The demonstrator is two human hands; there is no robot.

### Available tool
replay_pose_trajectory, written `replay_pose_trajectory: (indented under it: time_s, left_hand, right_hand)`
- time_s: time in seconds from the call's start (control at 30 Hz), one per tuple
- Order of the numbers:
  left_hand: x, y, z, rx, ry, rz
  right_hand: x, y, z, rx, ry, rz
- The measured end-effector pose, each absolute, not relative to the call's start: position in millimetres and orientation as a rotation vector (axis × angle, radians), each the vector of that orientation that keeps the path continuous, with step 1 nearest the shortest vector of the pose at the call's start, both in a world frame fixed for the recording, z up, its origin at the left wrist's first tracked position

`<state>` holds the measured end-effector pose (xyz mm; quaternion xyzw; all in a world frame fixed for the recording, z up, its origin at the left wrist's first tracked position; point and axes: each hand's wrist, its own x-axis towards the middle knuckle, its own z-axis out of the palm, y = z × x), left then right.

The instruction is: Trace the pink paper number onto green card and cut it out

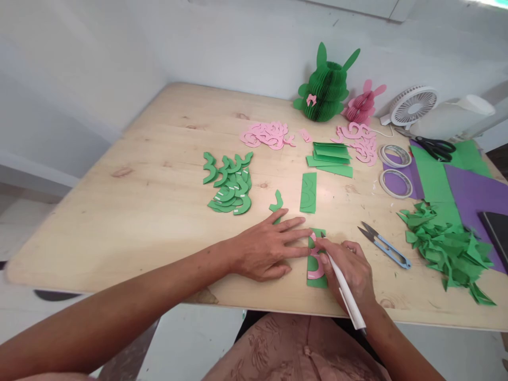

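Observation:
My right hand (pixel 351 270) grips a white pen (pixel 346 292), its tip near the upper part of a green paper strip (pixel 317 282) close to the table's front edge. On that strip lies a pink curved paper piece (pixel 316 271), partly covered by my fingers. My left hand (pixel 265 248) rests flat with fingers spread, its fingertips reaching the strip and the pink piece. Just beyond the left fingers sits a green curved cutout (pixel 277 200), partly hidden. Another green strip (pixel 308 193) with drawn curved outlines lies farther back.
Green cutouts (pixel 232 190) are piled at left, pink cutouts (pixel 268 135) behind. Blue thread snips (pixel 384 244), tape rolls (pixel 396 183), green scraps (pixel 448 246) and black scissors (pixel 434 148) lie right. A green honeycomb paper figure (pixel 326 90) and a white fan (pixel 413 105) stand by the wall.

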<state>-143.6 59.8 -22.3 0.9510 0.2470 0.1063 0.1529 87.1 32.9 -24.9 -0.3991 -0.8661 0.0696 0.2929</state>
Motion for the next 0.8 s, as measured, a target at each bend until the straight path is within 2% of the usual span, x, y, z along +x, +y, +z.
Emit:
replay_pose_trajectory:
  time_s: [0.23,0.8]
  left_hand:
    - [-144.4,59.6,-22.5,2.730,0.705,0.393]
    - [-144.6,61.0,-22.3,2.757,0.675,0.311]
  right_hand:
    - [88.2,32.6,-27.4,-1.069,-2.313,0.165]
    - [87.1,32.3,-25.2,-1.050,-2.305,0.195]
